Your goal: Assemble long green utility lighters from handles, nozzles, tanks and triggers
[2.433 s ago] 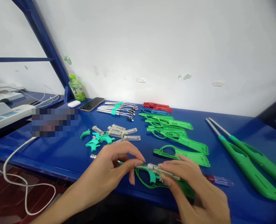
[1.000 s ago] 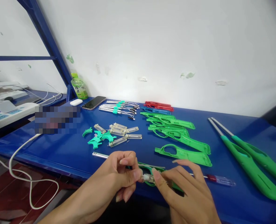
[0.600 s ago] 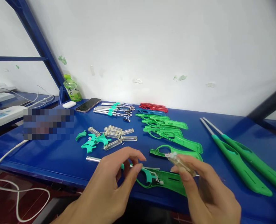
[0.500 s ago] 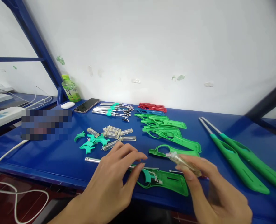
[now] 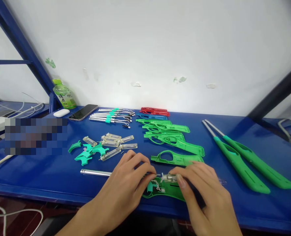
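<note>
My left hand [image 5: 124, 183] is closed over the half-built lighter, thumb and fingertips pinched at a thin tube [image 5: 158, 174] near its neck. That lighter's green half shell [image 5: 173, 192] lies open, holding a teal trigger [image 5: 150, 186] and white wires [image 5: 157, 187]; its silver barrel [image 5: 96, 172] sticks out to the left. My right hand [image 5: 204, 193] grips a clear fuel tank [image 5: 170, 178] by its body, with its valve end facing the left fingertips, just above the shell. Whether tube and valve touch, I cannot tell.
Behind my hands lie loose fuel tanks [image 5: 112, 152], teal triggers [image 5: 86, 154], barrels with wires [image 5: 111, 116] and green shells [image 5: 175, 141]. Two whole green lighters [image 5: 243, 167] rest on the right. A phone [image 5: 83, 112] and a drink bottle [image 5: 64, 95] stand back left.
My right hand has brought the fuel tank left and down to the shell, beside my left fingers. The left fingertips have closed together. The whole view has shifted slightly.
</note>
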Available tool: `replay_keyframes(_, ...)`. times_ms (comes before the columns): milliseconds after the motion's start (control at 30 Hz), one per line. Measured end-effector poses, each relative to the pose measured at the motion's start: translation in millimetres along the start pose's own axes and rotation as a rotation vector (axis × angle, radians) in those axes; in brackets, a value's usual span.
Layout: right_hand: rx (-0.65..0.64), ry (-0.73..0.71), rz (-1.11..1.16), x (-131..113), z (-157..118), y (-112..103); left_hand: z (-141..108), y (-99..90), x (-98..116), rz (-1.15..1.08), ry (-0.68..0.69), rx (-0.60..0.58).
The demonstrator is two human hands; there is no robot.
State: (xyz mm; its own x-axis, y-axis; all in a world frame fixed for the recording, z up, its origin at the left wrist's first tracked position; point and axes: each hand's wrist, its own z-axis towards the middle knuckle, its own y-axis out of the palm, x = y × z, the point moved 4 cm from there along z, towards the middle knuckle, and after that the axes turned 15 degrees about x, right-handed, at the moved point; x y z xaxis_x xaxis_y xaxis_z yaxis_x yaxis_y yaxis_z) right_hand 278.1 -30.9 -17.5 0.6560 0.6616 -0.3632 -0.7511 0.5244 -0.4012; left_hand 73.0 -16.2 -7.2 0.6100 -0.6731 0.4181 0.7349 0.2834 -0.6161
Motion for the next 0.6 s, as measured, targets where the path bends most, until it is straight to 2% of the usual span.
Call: replay_keyframes(600,-0.019,-0.014,-0.019,4.2,-1.5,-1.2,0.3,1.3,0.3,-0.006,0.009,0.006)
